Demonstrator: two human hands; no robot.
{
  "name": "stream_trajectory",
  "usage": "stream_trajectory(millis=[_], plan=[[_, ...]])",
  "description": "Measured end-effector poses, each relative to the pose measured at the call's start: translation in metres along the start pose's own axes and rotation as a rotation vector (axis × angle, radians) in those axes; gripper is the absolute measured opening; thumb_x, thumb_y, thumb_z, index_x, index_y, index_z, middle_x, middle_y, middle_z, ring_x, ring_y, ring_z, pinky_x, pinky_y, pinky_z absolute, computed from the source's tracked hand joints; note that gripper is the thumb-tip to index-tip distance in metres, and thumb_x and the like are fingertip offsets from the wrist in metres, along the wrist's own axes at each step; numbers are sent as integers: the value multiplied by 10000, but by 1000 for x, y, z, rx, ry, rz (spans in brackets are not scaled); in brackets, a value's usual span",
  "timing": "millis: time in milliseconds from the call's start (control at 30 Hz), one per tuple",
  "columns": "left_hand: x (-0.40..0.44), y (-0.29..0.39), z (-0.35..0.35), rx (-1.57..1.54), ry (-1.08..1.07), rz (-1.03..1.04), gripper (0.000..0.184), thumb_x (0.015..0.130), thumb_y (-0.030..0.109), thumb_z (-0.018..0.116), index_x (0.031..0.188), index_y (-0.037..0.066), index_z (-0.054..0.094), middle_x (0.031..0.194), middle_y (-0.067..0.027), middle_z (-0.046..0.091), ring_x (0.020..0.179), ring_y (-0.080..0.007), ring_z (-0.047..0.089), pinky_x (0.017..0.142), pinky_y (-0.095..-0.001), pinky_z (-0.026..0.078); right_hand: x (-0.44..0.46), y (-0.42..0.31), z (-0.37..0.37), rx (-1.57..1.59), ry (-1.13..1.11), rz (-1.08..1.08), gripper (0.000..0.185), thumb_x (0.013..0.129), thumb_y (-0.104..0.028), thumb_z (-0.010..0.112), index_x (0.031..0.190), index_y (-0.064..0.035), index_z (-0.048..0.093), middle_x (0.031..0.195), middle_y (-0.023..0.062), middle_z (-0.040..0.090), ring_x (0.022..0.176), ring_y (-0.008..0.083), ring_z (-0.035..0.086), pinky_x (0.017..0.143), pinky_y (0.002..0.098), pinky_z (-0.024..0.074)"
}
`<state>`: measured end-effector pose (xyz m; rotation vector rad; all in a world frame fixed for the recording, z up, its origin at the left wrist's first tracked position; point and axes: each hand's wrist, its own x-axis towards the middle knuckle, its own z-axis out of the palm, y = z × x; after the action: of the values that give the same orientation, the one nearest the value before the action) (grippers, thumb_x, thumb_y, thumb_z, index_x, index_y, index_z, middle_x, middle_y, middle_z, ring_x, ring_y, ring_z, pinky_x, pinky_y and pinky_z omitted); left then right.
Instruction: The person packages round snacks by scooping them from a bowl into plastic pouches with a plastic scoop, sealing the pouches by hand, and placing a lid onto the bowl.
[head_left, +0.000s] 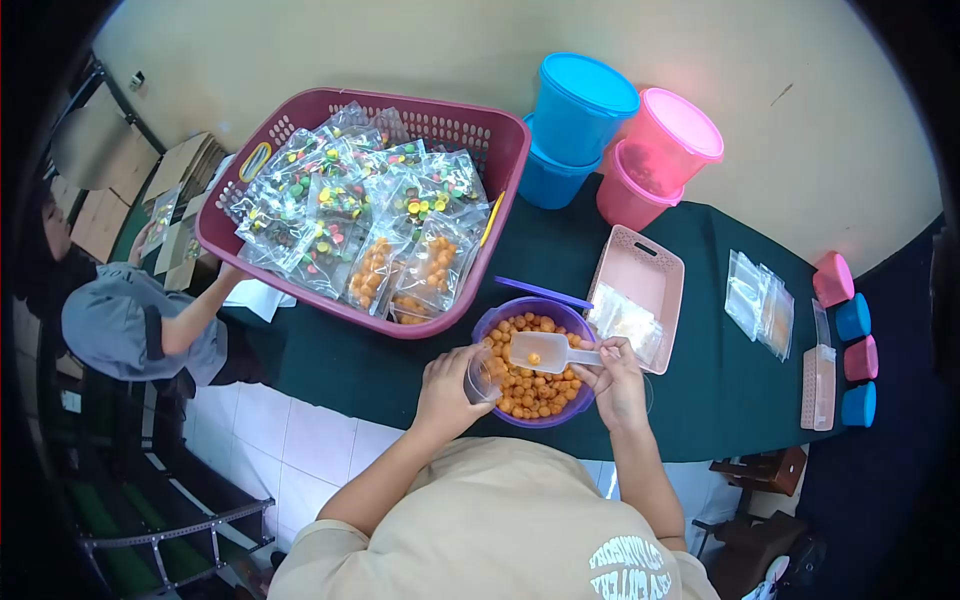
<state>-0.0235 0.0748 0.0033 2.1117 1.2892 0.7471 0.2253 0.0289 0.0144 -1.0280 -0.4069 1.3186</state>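
Note:
A purple tub [548, 422] of round orange snack balls [535, 400] stands at the table's front edge. My left hand [445, 392] is wrapped around a clear plastic cup [482, 379], held tilted at the tub's left rim. On the other side, my right hand [617, 387] grips the handle of a translucent white scoop [545, 346]. The scoop is over the snack balls, with one orange ball visible in it. A purple lid [543, 292] lies edge-on behind the tub.
A maroon basket [420, 325] of filled clear packets is at back left. Beside the tub sits a pink tray [668, 290] with plastic bags. Stacked blue tubs [575, 110] and pink tubs [665, 145] line the wall. Another person [150, 320] reaches to the basket's left side.

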Motion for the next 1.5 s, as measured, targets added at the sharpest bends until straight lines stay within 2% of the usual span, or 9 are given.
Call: stream_trajectory(millis=[200,300,367,567,667,767,833,1167,1500], plan=[[-16,29,21,26,87,-13,676,630,186,787,1230,86,492,1165,-117,570,1080,-321,530,966,-439,377,-26,-36,17,-141,-181,-47,60,973,-78,431,1031,-93,421,1074,170,609,1009,246,629,852,391,554],[-23,40,27,-47,116,-54,698,628,182,791,1243,77,478,1164,-131,568,1082,-327,530,952,-432,396,-39,-44,24,-428,-249,-179,76,970,-44,431,1040,-70,420,1058,172,616,1006,234,630,862,382,538],[-25,43,27,-92,138,-85,701,634,178,787,1251,74,470,1160,-137,567,1080,-329,533,948,-428,404,-46,-49,24,-684,-501,-444,95,966,0,424,1055,-28,445,1057,178,625,1021,251,628,890,353,502],[-37,41,25,-189,226,-99,670,664,163,773,1256,71,473,1137,-132,573,1063,-308,548,933,-396,425,-33,-63,16,-692,-445,-652,111,951,46,426,1019,-9,495,1029,156,637,974,209,626,898,337,478],[-43,36,24,-230,251,-148,657,671,138,772,1255,70,479,1123,-119,571,1046,-264,546,907,-362,435,0,-48,8,-764,-315,-525,117,958,-5,448,1024,-1,544,994,106,650,960,173,614,856,313,478],[-48,28,23,-226,260,-167,668,673,89,773,1270,66,473,1104,-104,563,1019,-207,542,874,-321,455,21,-16,-4,-1142,-308,-475,151,904,16,472,1000,3,587,975,145,650,906,260,631,840,322,479],[-48,26,20,-233,270,-190,672,674,82,772,1275,63,472,1104,-102,564,1018,-208,540,882,-325,455,24,4,-11,-1168,-313,-438,156,900,45,470,1000,19,587,994,139,651,921,218,643,832,311,485],[-25,7,11,-207,171,-163,683,676,90,770,1288,65,468,1131,-104,567,1012,-211,541,880,-334,461,-3,22,-19,-929,-326,-161,161,938,39,419,1021,41,557,1047,151,622,1001,220,635,829,321,558],[4,-19,-1,-187,-35,-55,699,668,102,785,1289,79,464,1135,-100,573,1014,-219,549,877,-343,461,-27,27,-19,-430,-23,95,123,962,8,394,1041,-5,487,1079,156,563,1015,233,608,733,324,614]])
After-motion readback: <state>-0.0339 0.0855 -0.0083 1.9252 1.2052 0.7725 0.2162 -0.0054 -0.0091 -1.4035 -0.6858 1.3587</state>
